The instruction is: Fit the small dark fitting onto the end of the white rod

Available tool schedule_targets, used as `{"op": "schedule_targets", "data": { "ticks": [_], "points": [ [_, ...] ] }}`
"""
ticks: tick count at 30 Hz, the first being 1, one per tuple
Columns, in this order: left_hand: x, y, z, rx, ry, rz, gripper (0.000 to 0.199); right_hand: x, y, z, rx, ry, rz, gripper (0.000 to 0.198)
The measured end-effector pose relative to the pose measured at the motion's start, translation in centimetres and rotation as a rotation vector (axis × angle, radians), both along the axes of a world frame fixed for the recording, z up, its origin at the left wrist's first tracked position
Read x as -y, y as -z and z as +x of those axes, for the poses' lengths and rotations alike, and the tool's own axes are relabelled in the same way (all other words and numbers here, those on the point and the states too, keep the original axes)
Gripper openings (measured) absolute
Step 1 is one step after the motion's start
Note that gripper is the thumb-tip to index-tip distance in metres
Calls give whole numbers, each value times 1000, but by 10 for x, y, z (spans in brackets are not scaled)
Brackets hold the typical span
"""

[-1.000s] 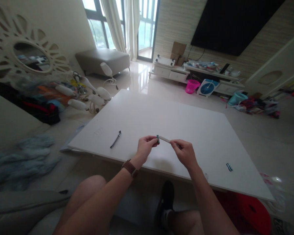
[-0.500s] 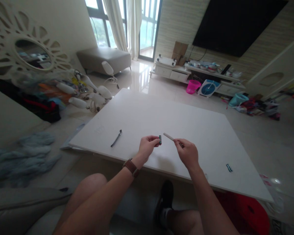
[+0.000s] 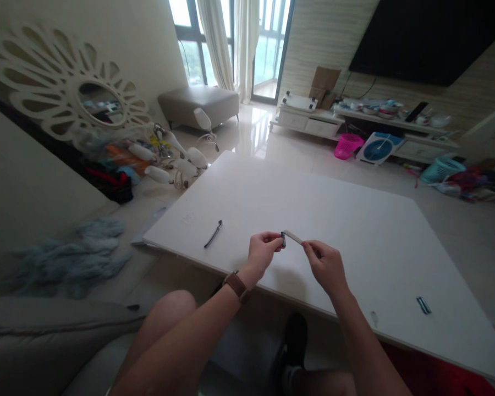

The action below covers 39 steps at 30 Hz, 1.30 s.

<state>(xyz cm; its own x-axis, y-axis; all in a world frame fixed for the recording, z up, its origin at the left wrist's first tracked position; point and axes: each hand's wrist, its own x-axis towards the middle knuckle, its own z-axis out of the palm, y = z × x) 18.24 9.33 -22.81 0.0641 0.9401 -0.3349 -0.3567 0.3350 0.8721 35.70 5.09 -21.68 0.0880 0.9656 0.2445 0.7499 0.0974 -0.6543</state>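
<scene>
Seated at a low white bench [image 3: 355,231], we hold two small parts just above its near edge. Our left hand [image 3: 260,254] pinches a small dark green cap [image 3: 282,239] between thumb and forefinger, the fingers pressed together on it. Our right hand [image 3: 325,267] pinches a thin white stick [image 3: 292,237] by its near end, the far tip pointing straight at the cap and all but touching it; whether they actually meet is too small to tell.

Left of the left-hand fingers, well apart, a dark pen-like piece [image 3: 213,234] lies on the bench. Far to the right of the right-hand fingers lies a second small green piece [image 3: 423,305]. A brown watch strap [image 3: 237,286] circles the left wrist.

The step in hand, as we judge it, is bringing stick and cap together. Doing it well calls for keeping the stick's axis in line with the cap's opening, steadying both wrists close over the bench, and closing the gap slowly with a light grip, since a skewed approach could bend the slender stick or flick the cap from our fingers.
</scene>
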Motion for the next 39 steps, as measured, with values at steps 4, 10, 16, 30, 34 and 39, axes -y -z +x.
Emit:
{"op": "schedule_targets", "data": {
  "ticks": [4,10,16,30,34,39],
  "points": [
    [-3,0,0,-2,-23,-1,11,-4,3,-1,44,-14,-25,37],
    [-3,-1,-1,-3,-23,-6,12,-4,5,0,6,25,-3,39],
    [-2,1,-2,-9,-25,-14,12,-4,7,0,58,35,-15,37],
    [1,-4,0,-15,-23,-3,11,-1,2,1,35,11,16,38],
    [4,-5,2,-5,-14,9,12,3,1,2,92,33,19,37],
    [7,-6,3,-10,-12,8,12,8,-2,3,49,54,38,38]
  ]
}}
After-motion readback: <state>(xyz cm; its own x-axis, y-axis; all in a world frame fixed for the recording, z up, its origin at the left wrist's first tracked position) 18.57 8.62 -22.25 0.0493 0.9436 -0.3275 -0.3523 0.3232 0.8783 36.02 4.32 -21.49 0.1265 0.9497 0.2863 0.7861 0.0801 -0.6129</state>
